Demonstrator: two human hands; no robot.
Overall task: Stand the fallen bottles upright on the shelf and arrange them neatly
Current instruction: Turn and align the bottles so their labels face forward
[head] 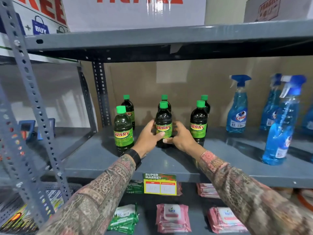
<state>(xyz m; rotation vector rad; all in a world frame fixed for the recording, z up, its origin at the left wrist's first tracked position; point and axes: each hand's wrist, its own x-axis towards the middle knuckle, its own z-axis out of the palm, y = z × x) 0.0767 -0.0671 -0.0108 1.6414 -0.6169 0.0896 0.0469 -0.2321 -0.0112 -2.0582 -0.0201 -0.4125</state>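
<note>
Several dark bottles with green caps and green "SUNNY" labels stand upright on the grey metal shelf (105,160), in a front row and a back row. My left hand (149,139) and my right hand (182,137) wrap the lower part of the front middle bottle (164,122) from either side. The front left bottle (123,131) and front right bottle (198,122) stand free beside it. Behind them stand the back left bottle (128,109), a back middle bottle (164,97) mostly hidden, and a back right bottle (205,103). No bottle lies on its side.
Blue spray bottles (238,107) stand at the right of the same shelf, one (281,126) near the front edge. A price tag (160,184) hangs from the shelf edge. Wipe packs (172,217) lie on the shelf below. Cardboard boxes (135,12) sit above.
</note>
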